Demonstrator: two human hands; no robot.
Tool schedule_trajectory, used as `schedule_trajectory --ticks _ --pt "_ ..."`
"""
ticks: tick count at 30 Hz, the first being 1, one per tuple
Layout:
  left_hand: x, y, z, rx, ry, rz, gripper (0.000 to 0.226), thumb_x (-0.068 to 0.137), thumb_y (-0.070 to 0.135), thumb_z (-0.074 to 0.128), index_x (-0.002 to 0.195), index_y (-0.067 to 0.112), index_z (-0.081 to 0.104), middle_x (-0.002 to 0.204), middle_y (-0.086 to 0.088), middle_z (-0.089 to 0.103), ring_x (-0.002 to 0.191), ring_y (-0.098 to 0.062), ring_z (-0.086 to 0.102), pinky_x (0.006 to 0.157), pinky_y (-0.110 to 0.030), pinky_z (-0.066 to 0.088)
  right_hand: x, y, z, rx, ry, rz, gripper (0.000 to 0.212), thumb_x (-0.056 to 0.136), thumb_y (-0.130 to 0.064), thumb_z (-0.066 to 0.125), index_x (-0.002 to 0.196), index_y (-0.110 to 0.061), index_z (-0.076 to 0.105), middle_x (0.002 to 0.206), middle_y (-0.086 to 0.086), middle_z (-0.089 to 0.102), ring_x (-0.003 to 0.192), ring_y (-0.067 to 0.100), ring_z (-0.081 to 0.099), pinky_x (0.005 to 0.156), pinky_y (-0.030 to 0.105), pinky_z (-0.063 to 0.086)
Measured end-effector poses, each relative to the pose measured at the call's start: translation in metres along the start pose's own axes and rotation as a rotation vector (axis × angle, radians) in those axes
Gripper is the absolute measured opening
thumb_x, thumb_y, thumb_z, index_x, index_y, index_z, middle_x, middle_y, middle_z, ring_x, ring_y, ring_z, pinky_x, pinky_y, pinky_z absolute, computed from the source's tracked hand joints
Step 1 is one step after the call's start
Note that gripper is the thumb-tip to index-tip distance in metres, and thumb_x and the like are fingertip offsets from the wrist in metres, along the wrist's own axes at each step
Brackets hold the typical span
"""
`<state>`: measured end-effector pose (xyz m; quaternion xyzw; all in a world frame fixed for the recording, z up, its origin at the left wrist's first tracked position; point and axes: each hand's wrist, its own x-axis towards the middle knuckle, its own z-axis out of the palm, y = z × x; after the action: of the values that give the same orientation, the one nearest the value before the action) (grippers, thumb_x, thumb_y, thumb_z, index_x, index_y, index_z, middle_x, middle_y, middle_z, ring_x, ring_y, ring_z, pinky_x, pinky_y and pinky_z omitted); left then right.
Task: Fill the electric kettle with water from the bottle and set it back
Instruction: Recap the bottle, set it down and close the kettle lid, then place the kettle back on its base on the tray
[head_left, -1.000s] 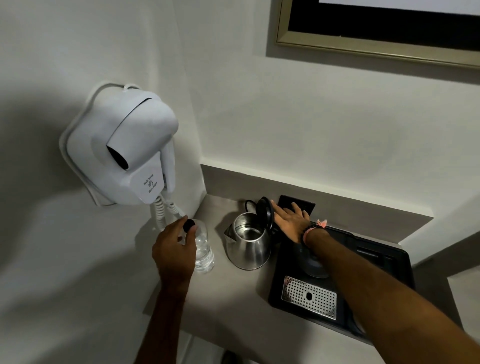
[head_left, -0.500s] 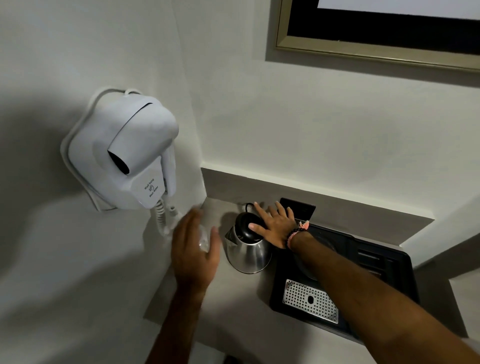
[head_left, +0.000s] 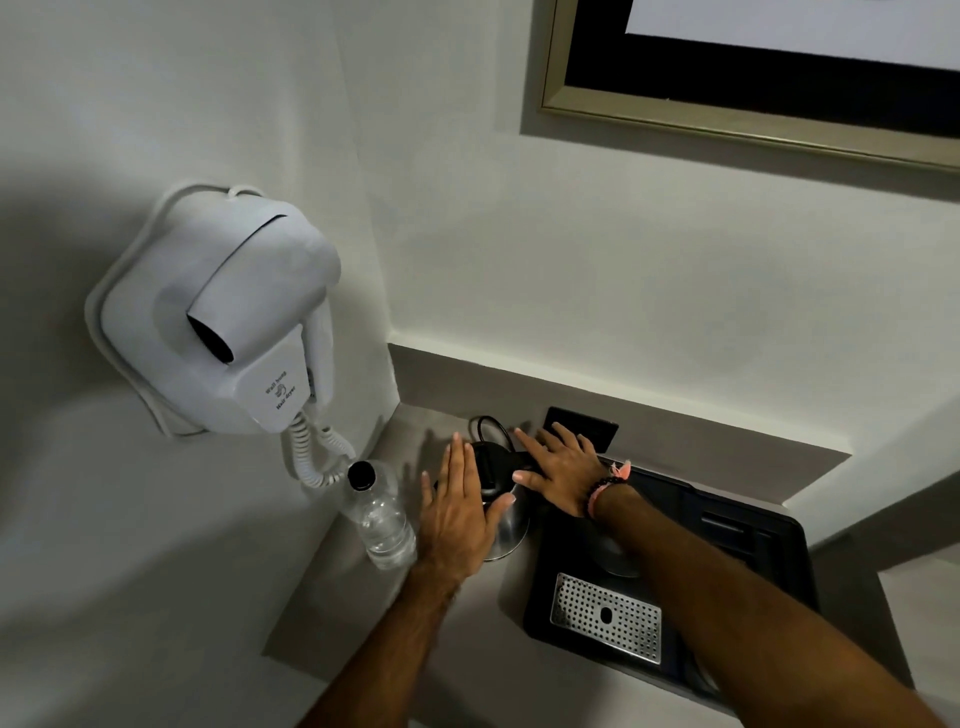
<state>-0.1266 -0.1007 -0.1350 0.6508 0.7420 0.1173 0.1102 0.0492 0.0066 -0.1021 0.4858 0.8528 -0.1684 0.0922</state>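
The steel electric kettle (head_left: 511, 530) stands on the grey counter, its black lid (head_left: 491, 465) down. My right hand (head_left: 561, 470) lies flat over the lid's rear and the handle, fingers spread, not gripping. My left hand (head_left: 457, 512) is open with straight fingers, its palm against the kettle's left side. The clear water bottle (head_left: 382, 519) with a black cap stands upright just left of my left hand, apart from it. The kettle's round base (head_left: 621, 564) sits on the black tray, partly hidden by my right forearm.
The black tray (head_left: 743, 535) with a perforated metal drip grid (head_left: 605, 618) fills the counter's right side. A white wall hair dryer (head_left: 223, 332) with a coiled cord hangs at left above the bottle. A dark wall socket (head_left: 597, 428) sits behind the kettle.
My right hand pushed the kettle's lid down and now rests on it. My left hand let go of the bottle and moved right to the kettle's side.
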Motion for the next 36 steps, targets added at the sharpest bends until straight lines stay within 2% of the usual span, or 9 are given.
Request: schedule_trajectory --ticks 7,10,15,18,21,25,28,32,36 --pt "0.001 -0.003 0.005 -0.039 0.028 0.006 0.095 0.087 0.079 0.006 0.156 0.015 -0.012 0.164 -0.004 -0.027 0.151 -0.018 -0.025 0.119 -0.042 -0.019 -0.002 -0.001 -0.002 0.027 0.024 -0.063 0.081 0.094 -0.058 0.051 0.159 -0.026 0.015 0.162 0.009 0.031 0.150 0.034 0.022 0.121 0.050 0.020" --pt "-0.001 -0.001 0.007 -0.307 0.136 -0.137 0.098 0.087 0.079 0.023 0.154 0.020 -0.017 0.162 -0.006 -0.027 0.151 -0.020 -0.020 0.121 -0.039 -0.007 -0.002 0.000 -0.004 0.124 0.035 -0.088 0.076 0.093 -0.038 0.064 0.156 -0.020 0.026 0.150 0.013 0.045 0.138 0.034 0.041 0.112 0.047 0.038" --pt "0.003 0.014 0.012 -0.962 0.216 -0.537 0.098 0.089 0.062 0.053 0.158 0.018 -0.002 0.165 -0.014 0.019 0.150 -0.029 0.026 0.116 -0.030 0.023 0.001 -0.002 -0.007 0.245 0.057 -0.062 0.042 0.091 -0.022 0.068 0.130 -0.016 0.055 0.126 0.012 0.061 0.116 0.031 0.058 0.097 0.042 0.048" --pt "0.008 0.015 0.017 -1.141 0.203 -0.652 0.070 0.093 0.051 0.055 0.146 0.009 0.039 0.140 -0.013 0.058 0.130 -0.029 0.054 0.108 -0.037 0.042 0.001 -0.005 -0.009 0.277 0.087 -0.051 0.035 0.089 -0.016 0.069 0.122 -0.013 0.058 0.122 0.011 0.064 0.112 0.030 0.060 0.095 0.039 0.048" --pt "0.011 0.015 0.016 -1.215 0.219 -0.666 0.058 0.093 0.047 0.058 0.133 0.007 0.053 0.126 -0.011 0.066 0.118 -0.026 0.062 0.104 -0.044 0.048 0.000 -0.008 -0.009 0.304 0.122 -0.035 0.035 0.087 -0.013 0.069 0.120 -0.011 0.059 0.121 0.012 0.065 0.111 0.030 0.061 0.095 0.037 0.049" --pt "0.015 0.016 0.013 -1.212 0.229 -0.656 0.062 0.092 0.046 0.061 0.137 0.007 0.046 0.130 -0.013 0.063 0.118 -0.027 0.061 0.104 -0.046 0.049 -0.003 -0.010 -0.009 0.313 0.166 -0.027 0.027 0.086 -0.014 0.068 0.112 -0.012 0.060 0.114 0.011 0.066 0.106 0.031 0.063 0.090 0.038 0.050" --pt "0.020 0.022 0.001 -1.197 0.243 -0.602 0.071 0.091 0.051 0.061 0.144 0.011 0.037 0.134 -0.009 0.060 0.121 -0.026 0.058 0.101 -0.039 0.046 -0.010 -0.007 -0.021 0.334 0.216 -0.016 0.027 0.085 -0.015 0.068 0.111 -0.015 0.061 0.113 0.007 0.068 0.105 0.029 0.064 0.089 0.039 0.052" --pt "0.030 0.042 -0.017 -1.189 0.225 -0.478 0.078 0.084 0.060 0.060 0.141 0.011 0.041 0.134 -0.010 0.060 0.120 -0.025 0.059 0.103 -0.042 0.048 -0.032 0.009 -0.042 0.330 0.310 0.018 0.029 0.085 -0.019 0.071 0.113 -0.017 0.062 0.114 0.005 0.069 0.105 0.029 0.064 0.088 0.038 0.051" --pt "0.039 0.075 -0.026 -1.178 0.176 -0.411 0.072 0.087 0.053 0.064 0.142 0.011 0.041 0.134 -0.010 0.060 0.121 -0.026 0.058 0.100 -0.037 0.047 -0.064 0.034 -0.054 0.345 0.360 0.099 0.031 0.087 -0.022 0.070 0.117 -0.021 0.062 0.115 0.004 0.070 0.103 0.028 0.065 0.088 0.040 0.053"
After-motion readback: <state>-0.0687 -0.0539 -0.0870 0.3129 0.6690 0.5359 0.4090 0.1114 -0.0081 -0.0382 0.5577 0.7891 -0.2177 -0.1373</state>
